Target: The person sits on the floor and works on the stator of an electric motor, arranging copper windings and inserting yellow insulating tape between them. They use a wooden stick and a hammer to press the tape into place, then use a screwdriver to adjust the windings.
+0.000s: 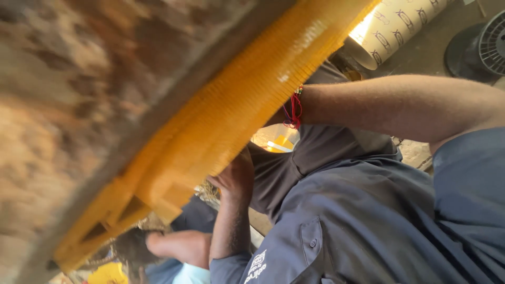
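Yellow ribbed plastic panel (231,110), long axis running diagonally: left hand (234,176) grasping its lower edge from beneath; right hand hidden behind panel, grip indeterminable, thread-banded wrist (293,110) nearer upper end.

Top right: a cream cardboard tube (392,26) with dark printed marks lying on the floor (partly hidden by the yellow frame); no screens or signs visible.

Warm daylight, glare at the top, left side heavily blurred.
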`<state>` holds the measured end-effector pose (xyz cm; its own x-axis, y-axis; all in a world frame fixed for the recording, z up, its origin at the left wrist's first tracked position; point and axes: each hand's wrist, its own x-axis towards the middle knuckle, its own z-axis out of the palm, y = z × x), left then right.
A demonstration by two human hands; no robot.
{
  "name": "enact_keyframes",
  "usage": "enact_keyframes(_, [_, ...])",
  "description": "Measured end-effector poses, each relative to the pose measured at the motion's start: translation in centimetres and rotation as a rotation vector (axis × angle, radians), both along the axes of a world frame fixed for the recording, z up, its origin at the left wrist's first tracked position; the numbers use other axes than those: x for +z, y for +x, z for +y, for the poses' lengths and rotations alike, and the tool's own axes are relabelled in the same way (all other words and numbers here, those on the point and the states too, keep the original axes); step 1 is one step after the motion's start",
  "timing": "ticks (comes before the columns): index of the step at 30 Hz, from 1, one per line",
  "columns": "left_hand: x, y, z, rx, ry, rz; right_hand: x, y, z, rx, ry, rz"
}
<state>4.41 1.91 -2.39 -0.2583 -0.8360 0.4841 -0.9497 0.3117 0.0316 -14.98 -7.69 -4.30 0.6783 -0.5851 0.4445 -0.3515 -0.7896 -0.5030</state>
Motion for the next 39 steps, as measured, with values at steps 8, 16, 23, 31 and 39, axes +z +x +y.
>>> enact_keyframes(8, [0.7,-1.3,-1.2,0.028,-0.035,0.046,2.7,1.0,-1.6,-0.041,-0.153,0.077])
enact_keyframes(16, [2.9,-2.8,-0.4,0.071,0.057,0.22,5.2,2.6,0.9,-0.226,-0.45,0.15])
enact_keyframes(23, [4.1,-3.5,0.7,0.074,0.075,0.22,5.0,3.2,2.8,-0.33,-0.396,0.022])
enact_keyframes(31, [5.1,-4.1,2.0,0.062,0.064,0.203,4.2,3.1,3.5,-0.369,-0.4,-0.085])
enact_keyframes(39, [4.8,-4.4,2.6,0.063,0.062,0.187,4.0,3.2,4.9,-0.456,-0.408,-0.084])
